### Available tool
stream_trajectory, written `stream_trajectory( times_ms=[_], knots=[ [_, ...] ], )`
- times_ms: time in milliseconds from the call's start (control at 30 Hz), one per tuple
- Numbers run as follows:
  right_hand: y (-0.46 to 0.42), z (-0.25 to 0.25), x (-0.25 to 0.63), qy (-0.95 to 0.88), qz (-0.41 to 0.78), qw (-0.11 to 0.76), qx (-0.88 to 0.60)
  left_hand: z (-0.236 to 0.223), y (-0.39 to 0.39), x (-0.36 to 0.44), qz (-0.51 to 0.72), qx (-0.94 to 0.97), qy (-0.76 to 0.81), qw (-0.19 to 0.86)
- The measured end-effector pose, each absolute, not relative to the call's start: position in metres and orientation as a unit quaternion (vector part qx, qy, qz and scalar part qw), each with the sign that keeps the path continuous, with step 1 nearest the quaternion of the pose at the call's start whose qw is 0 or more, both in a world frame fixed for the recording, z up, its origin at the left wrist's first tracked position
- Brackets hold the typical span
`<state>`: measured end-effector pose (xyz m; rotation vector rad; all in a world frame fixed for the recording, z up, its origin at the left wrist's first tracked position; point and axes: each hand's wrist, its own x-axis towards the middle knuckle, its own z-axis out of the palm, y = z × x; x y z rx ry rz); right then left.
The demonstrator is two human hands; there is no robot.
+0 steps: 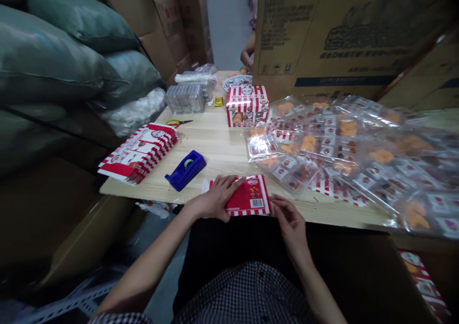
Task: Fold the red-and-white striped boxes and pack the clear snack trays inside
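A red-and-white striped paper carton (247, 197), with a barcode and small food pictures on its upper face, lies at the table's near edge. Across its left part rests my left hand (219, 197), palm down with fingers stretched out. At the carton's right end my right hand (289, 218) has its thumb and fingers drawn together at the edge; the exact part pinched is partly hidden. Just beyond my left hand stands a blue tape dispenser (186, 170) with a roll of tape in it.
Flat striped cartons (139, 151) are stacked at left, near scissors (178, 122). An assembled striped box (247, 106) stands at the back beside clear plastic containers (184, 99). Clear packs of toy-like food pieces (322, 142) cover the right. Another person's arm (248, 53) shows behind a large cardboard box (322, 37).
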<state>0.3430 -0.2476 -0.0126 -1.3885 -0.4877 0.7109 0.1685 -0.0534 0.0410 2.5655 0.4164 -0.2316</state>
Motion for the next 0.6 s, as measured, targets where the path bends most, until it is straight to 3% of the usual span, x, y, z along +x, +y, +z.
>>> stream_trajectory(
  times_ms=[100, 300, 433, 600],
  knots=[
    [-0.257, -0.012, 0.359, -0.253, 0.233, 0.667, -0.661, 0.039, -0.037, 0.18, -0.123, 0.95, 0.145, 0.247],
    [-0.249, -0.022, 0.409, -0.103, 0.051, 0.724, -0.681, 0.034, -0.035, 0.185, -0.091, 0.958, 0.16, 0.22],
    [-0.223, -0.027, 0.441, -0.116, 0.061, 0.685, -0.716, 0.019, -0.045, 0.183, -0.043, 0.957, 0.186, 0.218],
    [-0.211, -0.02, 0.46, -0.079, 0.099, 0.73, -0.672, 0.005, -0.049, 0.184, 0.008, 0.961, 0.208, 0.18]
  ],
)
